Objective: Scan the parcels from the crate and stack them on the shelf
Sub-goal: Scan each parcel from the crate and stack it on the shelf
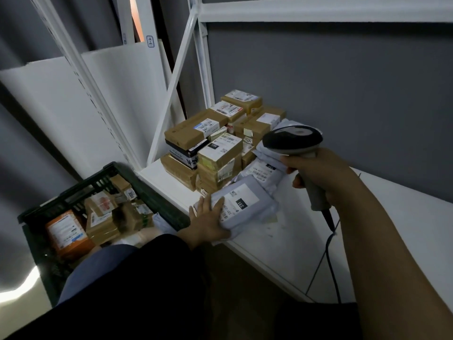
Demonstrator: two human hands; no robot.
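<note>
**A:** The left hand [208, 222] is down on the grey parcel [247, 204], fingers flat and spread across its near end, right by the label.

**B:** And that grey parcel lies on the white shelf [306, 241], close to the front edge, up against the other grey bags [262, 170] behind it.

**A:** The right hand [318, 175] is wrapped tight round the handle of the scanner [291, 141], whose head is above those bags.

**B:** Its cable [328, 253] hangs down past the shelf edge.

**A:** Cardboard boxes [210, 143] are stacked several high in the shelf's back corner, labels up.

**B:** Lower left, the dark crate [157, 195] stands just beside the shelf with more packages inside, and an orange parcel [66, 231] is nearest us.
</note>
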